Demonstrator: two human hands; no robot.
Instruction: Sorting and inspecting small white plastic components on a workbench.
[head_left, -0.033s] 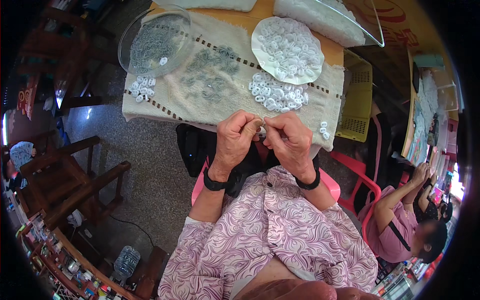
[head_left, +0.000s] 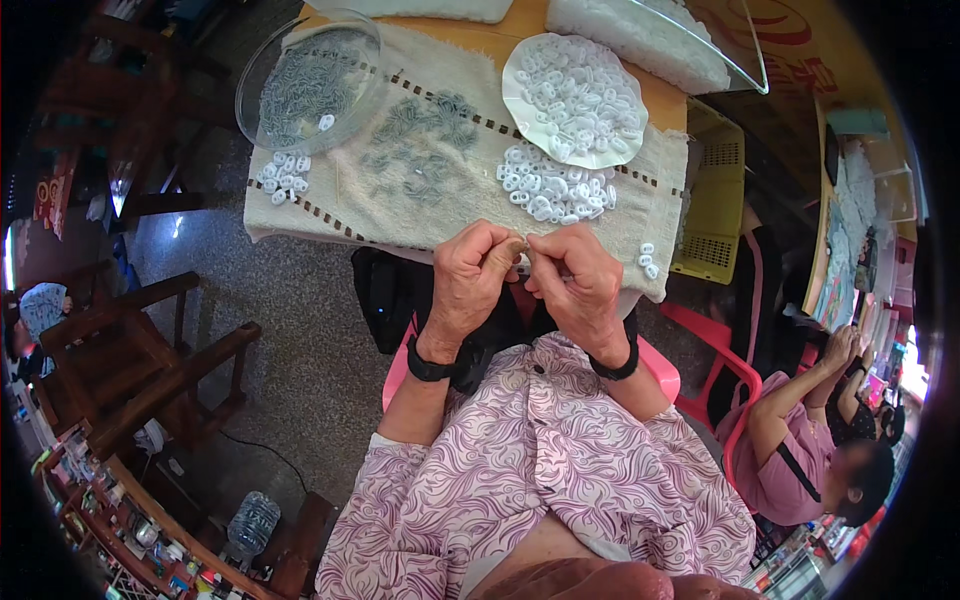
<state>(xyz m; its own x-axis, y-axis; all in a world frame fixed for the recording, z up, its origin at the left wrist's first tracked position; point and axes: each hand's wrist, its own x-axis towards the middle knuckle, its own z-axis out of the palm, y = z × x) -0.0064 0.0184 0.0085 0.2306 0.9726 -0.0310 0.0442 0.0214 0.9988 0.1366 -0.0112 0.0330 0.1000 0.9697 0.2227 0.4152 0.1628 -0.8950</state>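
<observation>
Pieces of glossy white plastic (head_left: 541, 208), oval and slotted, lie heaped on a beige woven cloth (head_left: 335, 195) over the wooden surface (head_left: 490, 42), at 1 o'clock from the fingertips. More fill the white scallop-edged plate (head_left: 610, 159) just beyond, toward 12 to 1 o'clock; three sit apart at 3 o'clock. Thin translucent grey pieces (head_left: 452, 122) lie loosely at 10 to 11 o'clock, with others in the clear round dish (head_left: 248, 118) at 10 o'clock.

The left hand (head_left: 468, 275) and right hand (head_left: 577, 275) are pinched, thumb to forefinger, tips nearly meeting at the surface's near edge; what they may grip is too small and hidden to make out.

The white ovals look feather-light, stiff and slightly slippery, so a fingertip pinch across the outer rim suits, leaving the slots uncovered. The grey ones seem thinner, perhaps springy and tangle-prone; single one out and take it by an end, squeezing gently.
</observation>
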